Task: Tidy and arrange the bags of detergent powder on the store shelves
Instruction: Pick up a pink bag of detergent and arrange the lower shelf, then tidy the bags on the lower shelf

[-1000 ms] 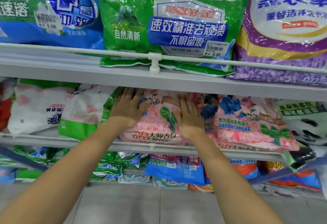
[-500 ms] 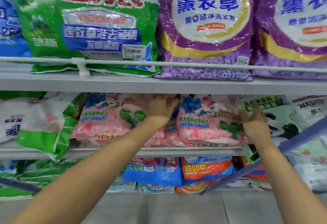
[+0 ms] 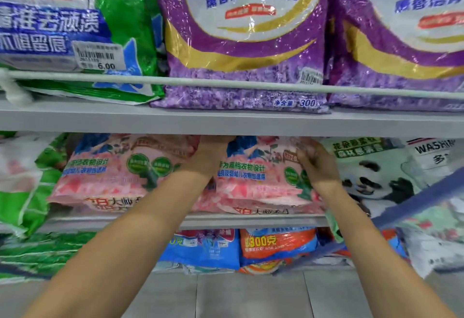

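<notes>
Right hand [image 3: 316, 167] is pinching the right pink bag [image 3: 253, 182] at its top right edge, on the middle shelf [image 3: 251, 221]. Left hand [image 3: 213, 157] is touching its top left; its finger pose can't be told. Best to be pushing both sides evenly so it's sitting square.

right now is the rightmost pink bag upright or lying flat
Propped up, leaning back: the pink bag faces out, bottom edge at the shelf lip.

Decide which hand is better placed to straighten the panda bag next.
Probably the right hand: its fingers curl on the edge of the right pink bag, directly beside the panda bag. The left hand lies farther off, at that pink bag's other side.
</notes>
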`<state>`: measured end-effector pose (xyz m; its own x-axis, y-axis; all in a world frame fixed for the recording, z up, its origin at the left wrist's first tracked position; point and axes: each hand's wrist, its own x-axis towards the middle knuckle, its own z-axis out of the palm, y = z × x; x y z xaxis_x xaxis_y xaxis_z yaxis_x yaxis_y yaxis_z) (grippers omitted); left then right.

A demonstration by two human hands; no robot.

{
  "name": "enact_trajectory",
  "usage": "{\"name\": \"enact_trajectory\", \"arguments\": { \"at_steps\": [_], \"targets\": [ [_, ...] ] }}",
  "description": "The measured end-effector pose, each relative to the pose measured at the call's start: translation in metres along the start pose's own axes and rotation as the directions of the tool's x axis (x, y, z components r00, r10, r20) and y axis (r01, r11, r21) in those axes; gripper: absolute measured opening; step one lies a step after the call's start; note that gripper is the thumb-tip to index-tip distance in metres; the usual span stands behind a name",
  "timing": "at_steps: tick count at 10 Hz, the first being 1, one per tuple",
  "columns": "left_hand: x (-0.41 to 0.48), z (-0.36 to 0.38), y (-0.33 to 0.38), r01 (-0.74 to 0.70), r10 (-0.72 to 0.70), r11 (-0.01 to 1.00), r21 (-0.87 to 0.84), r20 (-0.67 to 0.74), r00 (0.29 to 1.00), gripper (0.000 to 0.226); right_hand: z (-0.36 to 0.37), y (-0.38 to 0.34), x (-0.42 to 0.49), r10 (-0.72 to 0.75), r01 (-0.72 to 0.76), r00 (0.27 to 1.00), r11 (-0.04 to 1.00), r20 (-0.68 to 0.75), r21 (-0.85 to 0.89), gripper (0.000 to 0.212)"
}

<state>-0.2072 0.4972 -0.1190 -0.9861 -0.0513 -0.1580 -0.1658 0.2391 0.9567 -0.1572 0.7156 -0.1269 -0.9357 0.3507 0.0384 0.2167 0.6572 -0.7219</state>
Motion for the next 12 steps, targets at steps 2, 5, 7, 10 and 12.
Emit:
{"name": "enact_trajectory", "arguments": {
  "at_steps": [2, 5, 7, 10, 12],
  "targets": [
    [0.0, -0.042, -0.003, -0.159, 0.205, 0.939, 0.306, -0.122, 0.971, 0.026, 0.025, -0.023, -0.008, -0.1, 0.101, 0.995, 0.954, 0.02, -0.281, 0.039],
    [-0.026, -0.008, -0.009, -0.381, 0.485, 0.344, 0.858, 0.185, 0.855, 0.086, 0.027, -0.006, -0.011, -0.036, 0.043, 0.999, 0.941, 0.027, -0.335, 0.047],
    [-0.015, -0.012, -0.012, -0.41, 0.351, 0.445, 0.796, 0.267, 0.898, 0.078, 0.028, 0.008, -0.002, -0.066, 0.177, 0.973, 0.829, 0.22, -0.53, 0.048],
    [-0.079, -0.107, -0.016, -0.459, 0.414, 0.506, 0.73, 0.261, 0.872, 0.03, 0.035, -0.016, -0.033, -0.234, 0.134, 0.958, 0.876, -0.167, -0.463, 0.04],
    [-0.123, -0.202, -0.028, -0.296, 0.509, 0.636, 0.713, -0.099, 0.855, 0.025, 0.083, -0.11, -0.123, -0.531, 0.517, 0.832, 0.847, -0.161, -0.122, 0.039]
  ]
}}
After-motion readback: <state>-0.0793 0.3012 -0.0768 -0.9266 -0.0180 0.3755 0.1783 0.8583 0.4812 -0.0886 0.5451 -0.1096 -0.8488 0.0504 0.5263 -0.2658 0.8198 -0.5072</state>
